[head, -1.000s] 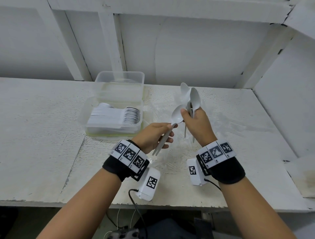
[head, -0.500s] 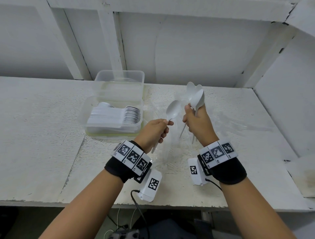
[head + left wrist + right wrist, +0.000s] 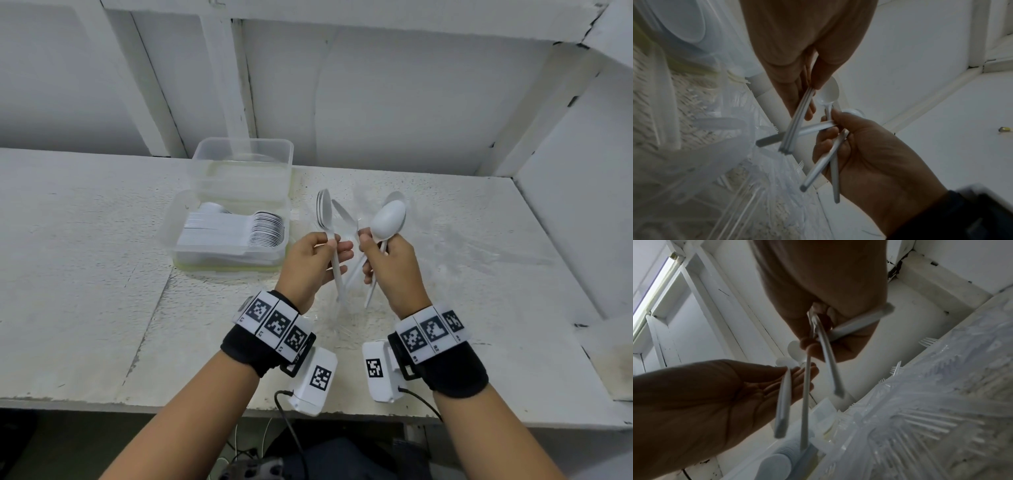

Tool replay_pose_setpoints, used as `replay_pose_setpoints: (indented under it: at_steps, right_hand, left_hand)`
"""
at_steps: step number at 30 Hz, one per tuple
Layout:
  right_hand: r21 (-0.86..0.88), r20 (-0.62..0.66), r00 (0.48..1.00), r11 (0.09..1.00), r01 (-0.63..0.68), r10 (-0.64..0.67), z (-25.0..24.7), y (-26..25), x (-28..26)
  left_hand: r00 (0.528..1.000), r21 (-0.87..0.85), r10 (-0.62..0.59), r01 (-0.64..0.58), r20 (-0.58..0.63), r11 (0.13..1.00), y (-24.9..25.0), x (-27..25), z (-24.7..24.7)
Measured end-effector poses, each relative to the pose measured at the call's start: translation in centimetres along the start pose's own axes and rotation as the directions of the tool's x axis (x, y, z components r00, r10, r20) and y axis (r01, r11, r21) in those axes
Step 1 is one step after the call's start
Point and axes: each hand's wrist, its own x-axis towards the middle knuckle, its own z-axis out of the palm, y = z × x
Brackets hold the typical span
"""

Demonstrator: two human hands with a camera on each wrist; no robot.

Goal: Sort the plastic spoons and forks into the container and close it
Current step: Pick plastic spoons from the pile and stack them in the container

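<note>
Container (image 3: 219,270) sits toward the back-left of the desk (image 3: 68,274), lid (image 3: 241,164) flipped up behind it. Inside, a nested row of spoons (image 3: 236,229) lies flat w/ bowls to the right.

Left hand (image 3: 310,265), just right of the container, pinches a small aligned stack of spoons by the handles between thumb and fingers; bowls (image 3: 324,212) point up. Left wrist view shows the handles (image 3: 797,118) pressed flush together.

Between the hands, one loose spoon (image 3: 344,219) crosses over. Can't tell which hand really has it.

Right hand (image 3: 390,263) is clenched round a messier bunch, handles splayed below the fist (image 3: 830,162), bowls (image 3: 388,221) up.

Clear plastic bag (image 3: 931,410) w/ more cutlery lies on the desk under and right of the hands.

Risks, as I judge them:
- the crossing spoon could drop during handover, since neither grip looks firm on it
- the splayed right bunch may slip or snag the left stack and knock it out of line
- misaligned bowls won't nest w/ the row in the container

Hard to make out: how many pcs each hand holds; whether any forks are in hand (fork tines (image 3: 928,342) show only by the bag); bag contents are blurred; the container's far side is hidden by the lid.
</note>
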Motion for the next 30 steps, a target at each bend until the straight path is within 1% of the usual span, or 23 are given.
replay_pose_setpoints:
  at_steps: [2,4,9,12,14,17,19,21,23,25,28,30]
  right_hand:
    - [-0.074,-0.003,0.999,0.996,0.04,-0.041,0.1,0.0,-0.1]
    - [-0.12,-0.018,0.998,0.991,0.053,-0.055,0.3,0.2,-0.1]
    - [-0.119,-0.156,0.986,0.992,0.038,-0.056,1.1,0.8,0.4]
    - [-0.168,-0.186,0.979,0.984,0.054,-0.086,1.5,0.6,0.4]
    - [-0.177,-0.158,0.983,0.982,0.065,-0.093,1.7,0.2,0.1]
    - [-0.137,-0.07,0.994,0.988,0.074,-0.084,2.1,-0.3,-0.4]
    - [-0.11,-0.015,0.995,0.989,0.097,-0.099,2.4,-0.7,-0.8]
    - [-0.089,0.006,0.993,0.989,0.117,-0.117,2.5,-1.0,-1.1]
    - [-0.064,0.028,0.992,0.991,0.121,-0.119,2.3,-1.1,-1.2]
    - [-0.061,0.067,0.995,0.995,0.084,-0.08,2.0,-1.2,-1.2]
    - [-0.097,0.138,0.99,0.995,0.008,0.005,1.6,-1.2,-1.2]
    - [-0.062,0.164,0.986,0.998,-0.013,0.024,1.4,-1.6,-1.1]
  left_hand:
    - [1.0,0.012,0.0,0.0,0.001,1.0,-0.2,0.0,-0.1]
    - [1.0,0.016,0.003,-0.003,-0.007,1.0,-0.3,0.0,-0.1]
    - [1.0,0.022,0.001,0.0,-0.02,1.0,-0.2,-0.2,0.3]
    - [1.0,0.038,0.016,-0.015,-0.01,0.999,-0.2,-0.3,0.3]
    - [0.999,0.059,0.037,-0.036,-0.012,0.998,0.0,-0.4,0.2]
    - [0.997,0.12,0.07,-0.066,-0.031,0.991,0.1,-0.3,0.0]
    - [0.996,0.14,0.075,-0.068,-0.048,0.988,0.1,-0.4,0.0]
    - [0.995,0.145,0.075,-0.066,-0.061,0.987,0.1,-0.6,0.0]
    - [0.994,0.168,0.099,-0.089,-0.055,0.982,0.0,-0.7,0.0]
    - [0.99,0.217,0.127,-0.111,-0.062,0.97,-0.1,-0.8,-0.2]
    - [0.993,0.245,0.098,-0.078,-0.071,0.966,-0.2,-0.5,-0.4]
    - [0.994,0.24,0.082,-0.063,-0.068,0.969,-0.2,-0.5,-0.6]
